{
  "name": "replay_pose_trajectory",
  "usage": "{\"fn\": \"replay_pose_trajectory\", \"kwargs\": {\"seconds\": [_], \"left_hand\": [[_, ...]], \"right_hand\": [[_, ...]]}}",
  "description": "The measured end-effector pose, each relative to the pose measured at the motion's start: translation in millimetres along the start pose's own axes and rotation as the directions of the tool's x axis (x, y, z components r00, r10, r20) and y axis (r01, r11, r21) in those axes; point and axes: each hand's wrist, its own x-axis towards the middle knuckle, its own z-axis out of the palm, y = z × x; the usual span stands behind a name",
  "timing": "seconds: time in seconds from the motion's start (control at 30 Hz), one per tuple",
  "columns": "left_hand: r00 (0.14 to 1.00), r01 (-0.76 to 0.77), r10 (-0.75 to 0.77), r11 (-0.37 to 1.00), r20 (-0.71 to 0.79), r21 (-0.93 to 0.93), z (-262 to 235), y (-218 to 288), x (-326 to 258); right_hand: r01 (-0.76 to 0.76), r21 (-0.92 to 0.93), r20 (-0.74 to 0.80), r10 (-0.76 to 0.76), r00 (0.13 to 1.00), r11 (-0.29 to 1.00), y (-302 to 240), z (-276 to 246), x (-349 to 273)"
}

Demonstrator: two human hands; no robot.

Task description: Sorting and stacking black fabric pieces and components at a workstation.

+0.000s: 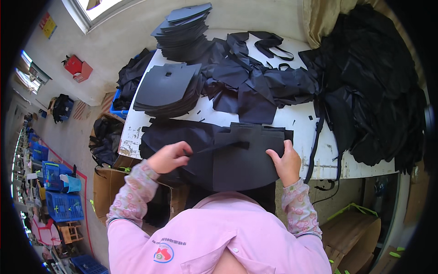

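Observation:
In front of me at the table's near edge lies a stiff black panel (246, 166) with notched upper corners. My right hand (286, 163) grips its right edge, thumb on top and the other fingers mostly hidden. A thin black strap (221, 147) runs across the panel from a small dark patch toward my left hand (171, 157), whose thumb and fingers pinch together at the strap's end. Beneath that hand and left of the panel spreads soft black fabric (182, 132), partly under the panel.
The white table (328, 160) carries a stack of black panels (166, 89), a taller stack (185, 29) behind it, and loose black pieces (255, 84). A big heap of black fabric (365, 86) fills the right side. Cardboard boxes (107, 187) stand below; blue crates (64, 205) are far left.

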Motion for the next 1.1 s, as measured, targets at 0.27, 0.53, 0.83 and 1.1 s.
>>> {"fn": "replay_pose_trajectory", "kwargs": {"seconds": [0.27, 0.53, 0.83, 1.1], "left_hand": [[0.861, 0.501, -0.367, 0.504, -0.351, 0.704, -145, -15, -23], [0.916, -0.364, 0.381, 0.658, 0.125, 0.66, 95, 58, -7], [0.941, -0.326, 0.303, 0.694, 0.151, 0.641, 131, 33, 16], [0.929, -0.349, 0.354, 0.751, 0.104, 0.561, 135, 25, 27]], "right_hand": [[0.024, -0.011, 0.024, -0.024, 0.999, 1.0, -4, 1, 0], [-0.007, 0.166, -0.005, 0.007, 1.0, 0.986, 2, 1, -5], [-0.55, 0.726, 0.477, 0.273, 0.835, 0.412, 103, 12, 22], [-0.689, 0.724, 0.689, 0.021, 0.724, 0.034, 92, 23, 17]]}}
